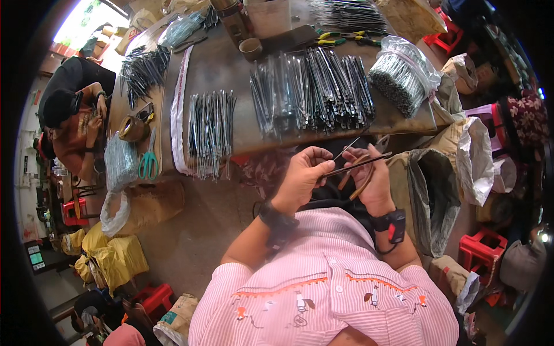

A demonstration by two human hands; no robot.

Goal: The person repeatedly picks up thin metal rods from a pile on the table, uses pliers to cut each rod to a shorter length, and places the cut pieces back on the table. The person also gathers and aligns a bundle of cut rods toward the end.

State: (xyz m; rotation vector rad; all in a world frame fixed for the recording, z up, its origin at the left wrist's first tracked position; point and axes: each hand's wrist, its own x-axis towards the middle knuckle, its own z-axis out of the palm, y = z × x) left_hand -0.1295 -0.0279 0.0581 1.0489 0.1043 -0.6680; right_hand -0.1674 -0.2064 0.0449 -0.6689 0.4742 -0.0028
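Pinching slim dark metal strip in left fingers, near broad brown counter; grasping curved brown-handled tool in right fingers; expect light, stiff, slick handling; hold near one end

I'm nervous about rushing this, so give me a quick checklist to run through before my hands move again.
1. Left hand closed on the dark, thin, straight strip: ok, thumb and fingers pinch it.
2. Right hand firm on the tool with curved brown handles: cannot tell; the tool is at the palm, but the grip's firmness doesn't show.
3. Wide pile of shiny, dark metal strips even at the ends: not ok, the ends are ragged.
4. Teal-handled scissors away from both hands: ok, they lie at the table's left.
5. Pale-grey strip bundle in clear plastic resting on the table: ok, near its right end.
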